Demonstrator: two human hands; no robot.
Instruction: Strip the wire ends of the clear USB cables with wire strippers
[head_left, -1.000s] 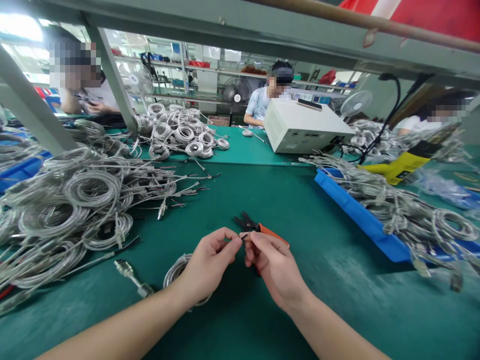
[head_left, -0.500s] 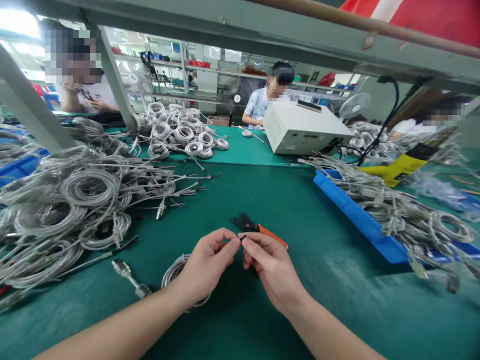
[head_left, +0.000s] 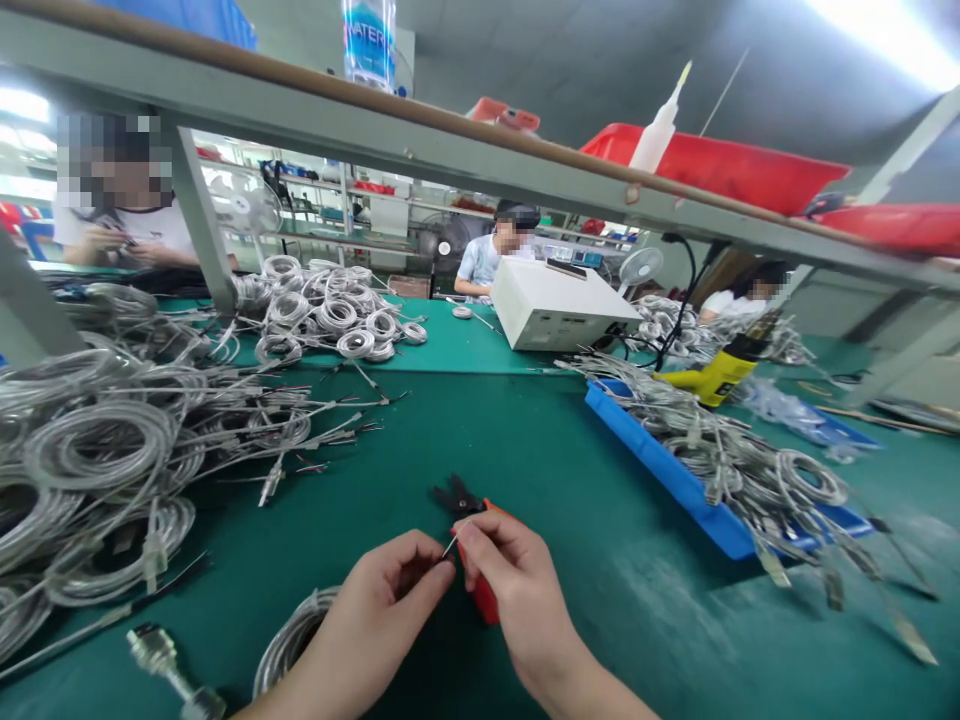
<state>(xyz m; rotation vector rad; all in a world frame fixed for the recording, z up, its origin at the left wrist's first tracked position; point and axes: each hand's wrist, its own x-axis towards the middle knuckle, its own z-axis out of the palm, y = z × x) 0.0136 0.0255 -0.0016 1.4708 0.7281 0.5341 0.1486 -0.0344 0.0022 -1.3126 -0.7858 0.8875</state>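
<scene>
My left hand (head_left: 382,620) is closed in a pinch on a thin wire end (head_left: 450,546), dark near my left fingertips and white towards the right. The fingertips of my right hand (head_left: 521,595) pinch its other end. Under my left forearm lies a coil of clear-jacketed grey cable (head_left: 285,645), partly hidden. A plug with a ferrite lump (head_left: 169,660) rests on the mat left of the coil. Just beyond and partly beneath my right hand are wire strippers (head_left: 461,500), with black jaws and orange-red handles.
Coiled cables (head_left: 97,450) are heaped at left; more coils (head_left: 322,310) lie farther back. At right, a blue tray (head_left: 660,470) holds cables beside a yellow heat gun (head_left: 720,378). A white box-shaped machine (head_left: 562,305) stands behind. Overhead runs a shelf beam (head_left: 420,160). Several people sit beyond.
The head view has tilted up and turned, so the bench sits lower and further left. A white wire now shows between my fingertips, where a short dark piece was visible before.
</scene>
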